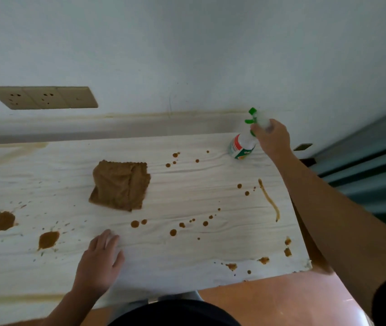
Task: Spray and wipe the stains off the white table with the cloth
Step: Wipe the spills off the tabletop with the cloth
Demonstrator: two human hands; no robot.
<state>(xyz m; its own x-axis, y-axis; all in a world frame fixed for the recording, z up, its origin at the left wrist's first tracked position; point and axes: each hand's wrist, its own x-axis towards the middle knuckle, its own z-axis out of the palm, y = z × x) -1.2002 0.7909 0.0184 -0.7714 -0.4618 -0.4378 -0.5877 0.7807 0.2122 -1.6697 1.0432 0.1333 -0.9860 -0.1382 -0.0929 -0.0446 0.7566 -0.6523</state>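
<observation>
I note right hand curled around spray bottle neck, 1 o'clock; left hand flat, fingers relaxed, 7 o'clock.

A folded brown cloth is laid at the white table's centre, ringed by brown stains. The green-triggered spray bottle is gripped at two o'clock.

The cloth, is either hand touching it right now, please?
No, the cloth lies alone, untouched, while the right hand grips the spray bottle.
</observation>
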